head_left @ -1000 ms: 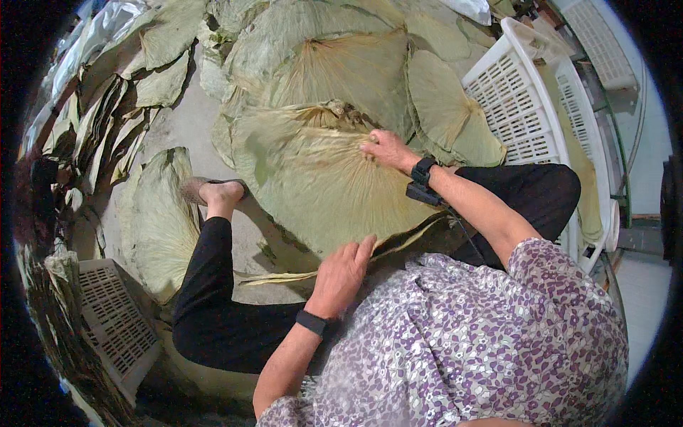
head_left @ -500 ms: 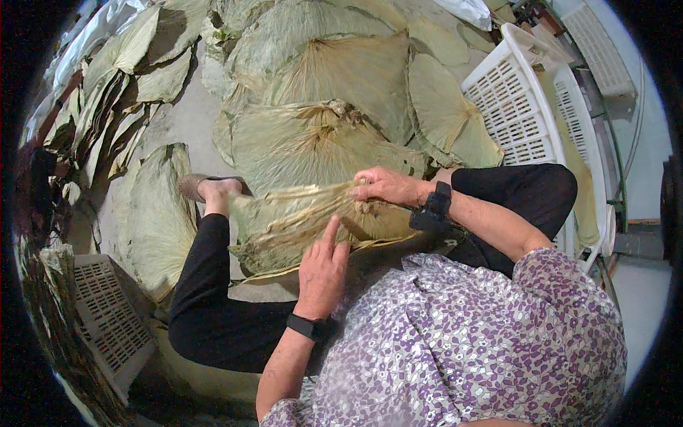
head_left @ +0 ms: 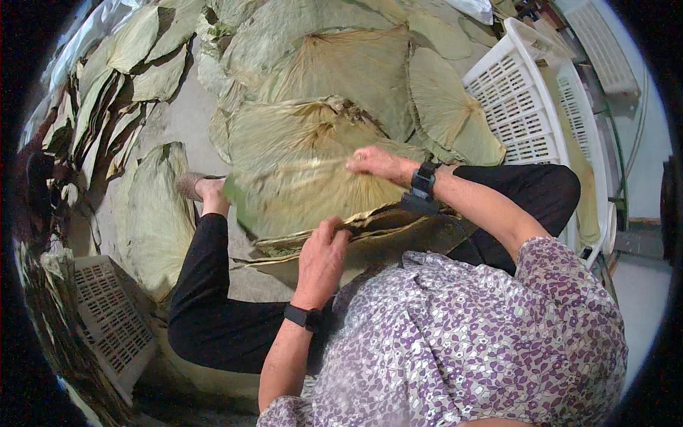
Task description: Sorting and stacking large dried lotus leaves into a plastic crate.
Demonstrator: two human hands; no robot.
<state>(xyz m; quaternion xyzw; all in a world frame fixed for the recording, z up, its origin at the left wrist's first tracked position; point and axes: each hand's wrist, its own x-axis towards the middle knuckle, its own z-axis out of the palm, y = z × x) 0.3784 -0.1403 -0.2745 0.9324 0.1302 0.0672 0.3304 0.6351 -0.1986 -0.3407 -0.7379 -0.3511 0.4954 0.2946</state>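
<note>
Between my bent legs lies a large pale-green dried lotus leaf (head_left: 306,199), spread over a folded stack of leaves whose layered brown edges (head_left: 384,220) face me. My right hand (head_left: 384,165) is closed with its fingertips pinching the leaf's upper right part. My left hand (head_left: 321,260) is at the near edge of the stack, its fingers curled over the leaf edge and closed on it. The tips of the left fingers are partly hidden among the folds. Just beyond, another dried leaf (head_left: 284,132) lies flat under the held one.
Many dried leaves (head_left: 356,71) overlap on the floor ahead. A white slatted crate (head_left: 516,107) stands at the right, a grey crate (head_left: 114,317) at the lower left. Bundled leaves (head_left: 99,128) are heaped at the left. A single leaf (head_left: 156,220) lies beside my left foot.
The bunched leaf has been opened out flatter toward the far side. My right hand moved slightly up; my left index finger, stretched out before, is now curled at the near edge.
</note>
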